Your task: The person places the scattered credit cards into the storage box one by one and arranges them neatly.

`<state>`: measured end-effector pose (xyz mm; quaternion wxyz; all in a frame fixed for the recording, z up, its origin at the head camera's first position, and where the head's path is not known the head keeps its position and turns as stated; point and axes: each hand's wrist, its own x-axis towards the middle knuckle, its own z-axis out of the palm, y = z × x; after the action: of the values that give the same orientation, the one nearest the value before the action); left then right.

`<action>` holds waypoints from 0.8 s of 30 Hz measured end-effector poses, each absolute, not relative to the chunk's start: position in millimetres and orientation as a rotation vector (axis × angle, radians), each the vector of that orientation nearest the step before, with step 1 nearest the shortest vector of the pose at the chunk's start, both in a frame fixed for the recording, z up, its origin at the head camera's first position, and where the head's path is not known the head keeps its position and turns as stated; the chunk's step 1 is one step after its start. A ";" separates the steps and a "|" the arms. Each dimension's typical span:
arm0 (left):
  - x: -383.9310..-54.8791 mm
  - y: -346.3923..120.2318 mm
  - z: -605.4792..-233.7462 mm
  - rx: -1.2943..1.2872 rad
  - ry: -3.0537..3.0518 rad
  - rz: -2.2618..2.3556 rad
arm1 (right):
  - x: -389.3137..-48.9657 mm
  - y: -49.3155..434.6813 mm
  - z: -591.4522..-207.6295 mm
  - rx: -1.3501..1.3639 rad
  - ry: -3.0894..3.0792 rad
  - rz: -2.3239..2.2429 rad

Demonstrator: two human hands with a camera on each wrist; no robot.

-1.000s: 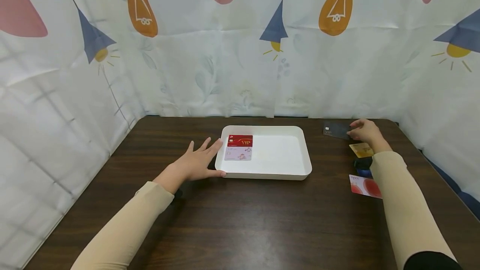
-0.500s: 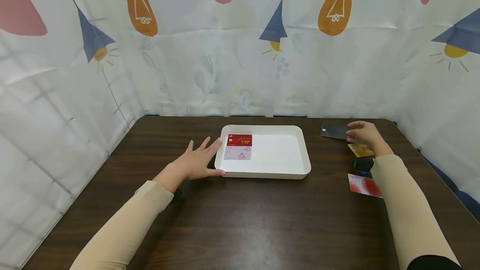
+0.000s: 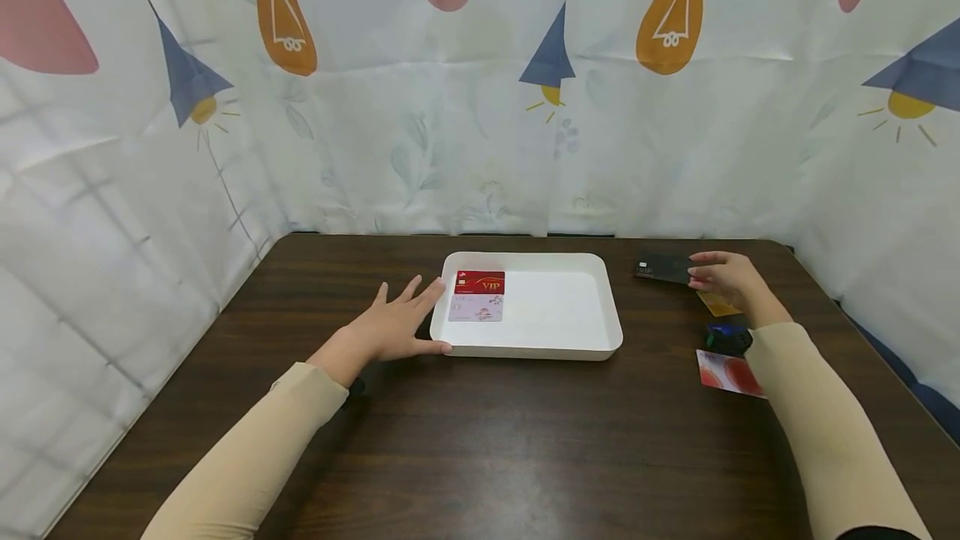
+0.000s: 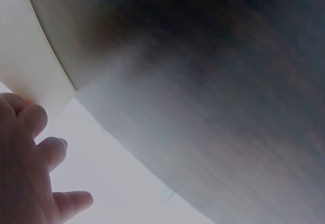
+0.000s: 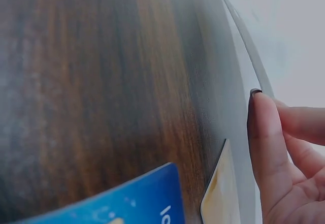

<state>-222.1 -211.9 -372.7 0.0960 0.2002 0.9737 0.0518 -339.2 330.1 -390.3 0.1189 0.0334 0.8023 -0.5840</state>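
A white rectangular tray [image 3: 558, 302] sits on the table. Inside its left part lie a red VIP card [image 3: 480, 282] and a pale lilac card [image 3: 476, 308], one above the other. My left hand [image 3: 393, 327] has its fingers spread against the tray's left side, thumb at the front corner. Over at the far right, my right hand [image 3: 723, 277] pinches a black VIP card [image 3: 663, 267] by its right end. A gold card [image 3: 716, 304] lies just under that hand, partly hidden by it.
Nearer along the right side, a blue card [image 5: 147, 198] shows beneath the wrist, mostly covered in the head view. A pink-and-red card [image 3: 731, 373] lies closer still, overlapped by the sleeve. A patterned curtain [image 3: 465, 148] rises behind the table's back edge.
My right hand has drawn slightly toward me and the black card has shifted a little left with it. The left hand and the tray stay put.
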 end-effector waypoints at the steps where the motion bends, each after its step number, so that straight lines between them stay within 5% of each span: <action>1: -221.9 -211.7 -372.4 0.595 2.886 0.152 | -338.8 330.0 -390.3 0.096 2.337 -1.719; 24: -221.4 -210.0 -371.2 0.591 2.897 0.142 | -322.9 310.2 -371.3 0.031 2.222 -1.884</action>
<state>-221.4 -210.0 -371.2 0.0906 0.1987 0.9747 0.0476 -322.9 310.2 -371.3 0.1139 0.0107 0.7577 -0.6425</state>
